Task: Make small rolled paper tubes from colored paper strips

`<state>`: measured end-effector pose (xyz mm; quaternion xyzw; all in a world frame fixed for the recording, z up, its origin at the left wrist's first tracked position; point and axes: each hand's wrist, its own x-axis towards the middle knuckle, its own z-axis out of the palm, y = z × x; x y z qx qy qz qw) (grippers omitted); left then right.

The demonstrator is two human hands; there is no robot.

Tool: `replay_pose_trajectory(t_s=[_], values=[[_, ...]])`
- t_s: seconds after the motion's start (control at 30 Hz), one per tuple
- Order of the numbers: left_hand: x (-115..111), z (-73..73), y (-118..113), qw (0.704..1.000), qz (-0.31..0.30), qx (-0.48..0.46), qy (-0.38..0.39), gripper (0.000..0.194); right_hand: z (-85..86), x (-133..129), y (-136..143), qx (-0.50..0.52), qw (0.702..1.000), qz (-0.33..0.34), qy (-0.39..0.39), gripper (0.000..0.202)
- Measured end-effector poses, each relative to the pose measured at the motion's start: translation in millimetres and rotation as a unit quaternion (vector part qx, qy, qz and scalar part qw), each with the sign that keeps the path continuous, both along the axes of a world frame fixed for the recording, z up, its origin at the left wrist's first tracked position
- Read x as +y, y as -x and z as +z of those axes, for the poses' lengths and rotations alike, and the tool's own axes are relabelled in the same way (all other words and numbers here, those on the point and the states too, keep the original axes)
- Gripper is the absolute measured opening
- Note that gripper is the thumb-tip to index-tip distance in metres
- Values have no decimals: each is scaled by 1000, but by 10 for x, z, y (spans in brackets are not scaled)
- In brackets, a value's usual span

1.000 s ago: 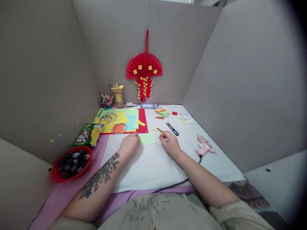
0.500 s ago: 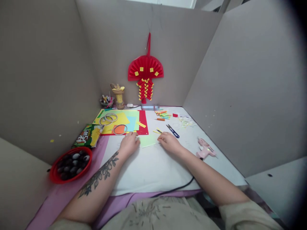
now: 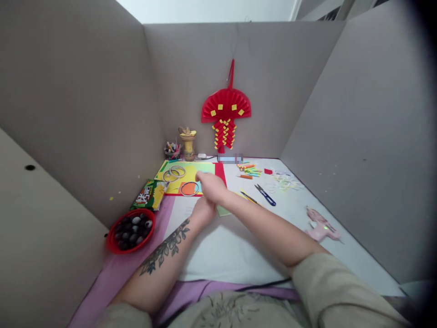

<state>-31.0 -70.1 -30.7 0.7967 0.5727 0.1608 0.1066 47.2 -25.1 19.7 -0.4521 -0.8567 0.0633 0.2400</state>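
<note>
My right hand (image 3: 211, 187) reaches across to the left, over the coloured paper sheets (image 3: 221, 175). Its fingers are bent downward, and I cannot see whether anything is between them. Below it my left hand (image 3: 204, 210) rests low over the white tabletop, its fingers hidden behind the right hand. A light green paper piece (image 3: 223, 211) shows beside the left hand, partly covered by my right forearm. Right of the hands lie a slim dark-and-yellow tool (image 3: 250, 197), partly behind the forearm, and dark blue thread snips (image 3: 265, 196).
Rings (image 3: 189, 189) lie on the sheets. A red bowl (image 3: 112, 241) of dark round things and a green snack packet (image 3: 149, 195) stand left. A pink glue gun (image 3: 322, 227) lies right, paper scraps (image 3: 288, 182) behind it. A red fan decoration (image 3: 226, 107) hangs on the back panel.
My right hand has moved left from beside the slim tool, across my left hand to the coloured sheets. The camera view has turned left.
</note>
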Motion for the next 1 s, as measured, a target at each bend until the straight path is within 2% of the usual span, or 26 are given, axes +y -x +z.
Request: replay_pose_trajectory(t_s=[0.07, 0.1, 0.17, 0.23, 0.37, 0.47, 0.53, 0.6, 0.67, 0.73, 0.83, 1.0], values=[[4, 14, 106, 1000, -4, 18, -23, 27, -21, 243, -186, 46, 998, -29, 10, 33], [24, 18, 177, 999, 18, 28, -32, 28, -39, 333, -300, 62, 997, -49, 11, 32], [90, 20, 333, 987, 125, 78, -64, 31, -93, 421, -520, 91, 993, -73, 10, 27], [161, 15, 464, 974, 185, 118, -52, 29, -173, 378, -690, 120, 990, -68, 17, 24], [223, 10, 503, 972, 195, 119, -61, 28, -372, 40, -857, 160, 985, -44, 39, 24], [202, -8, 334, 986, 157, 13, -62, 23, -504, -227, -889, 189, 981, -32, 23, 26], [167, -40, 182, 991, 77, -102, -25, 18, -570, -337, -898, 190, 982, -18, -10, 31], [122, -75, 43, 977, -5, -213, 11, 15, -621, -382, -916, 178, 983, -5, -43, 32], [74, -93, -51, 959, -37, -279, 44, 14, -655, -377, -953, 172, 983, -5, -66, 27], [33, -82, -89, 945, -55, -310, 89, 15, -669, -346, -1006, 179, 980, -18, -81, 23], [-1, -26, -67, 938, -89, -308, 129, 20, -660, -294, -1085, 217, 971, -45, -86, 19], [1, 28, -23, 941, -98, -310, 98, 20, -672, -248, -1119, 252, 961, -85, -70, 20]])
